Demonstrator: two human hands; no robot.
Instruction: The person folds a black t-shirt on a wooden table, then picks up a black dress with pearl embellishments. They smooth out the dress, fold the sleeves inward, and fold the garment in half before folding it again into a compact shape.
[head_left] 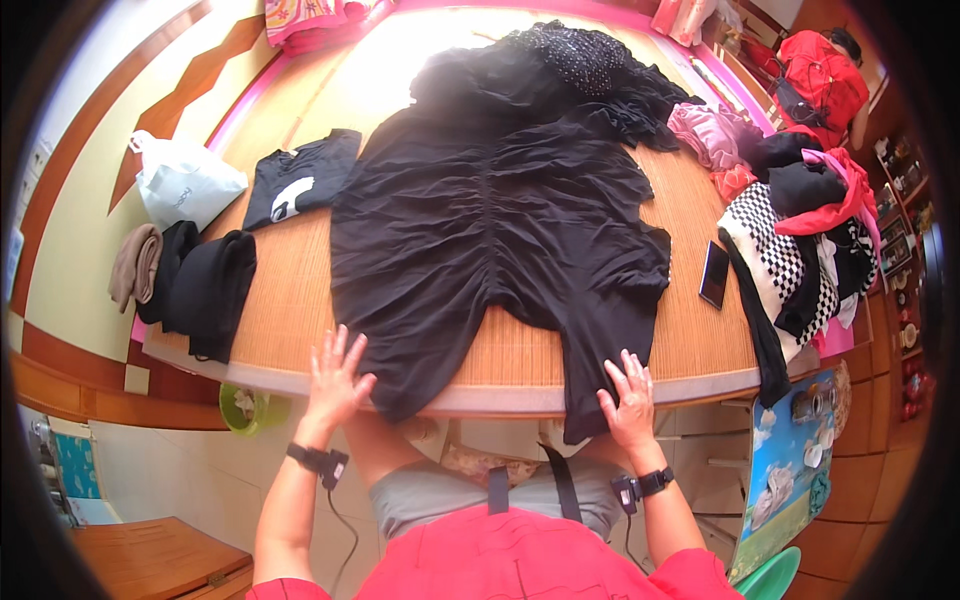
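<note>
A large black dress-like garment (pixel 430 240) lies spread over a bamboo mat (pixel 285 310), gathered along its middle seam and with a sparkly dark part (pixel 580 60) at its far end. Its near edge splits into two hanging points. At the lower left corner of the cloth, my left hand (pixel 338 378) rests with fingers spread. My right hand (pixel 630 400) lies with fingers outstretched at the lower right corner of the garment. Neither hand grips anything; whether the palms press on the cloth is hard to see.
At left are a folded black T-shirt (pixel 305 180), a white plastic bag (pixel 185 180) and folded dark clothes (pixel 215 280). A phone (pixel 713 275) lies beside a clothes heap (pixel 790 240). A blue table (pixel 775 480) stands right; a person in red (pixel 822 85) is at back right.
</note>
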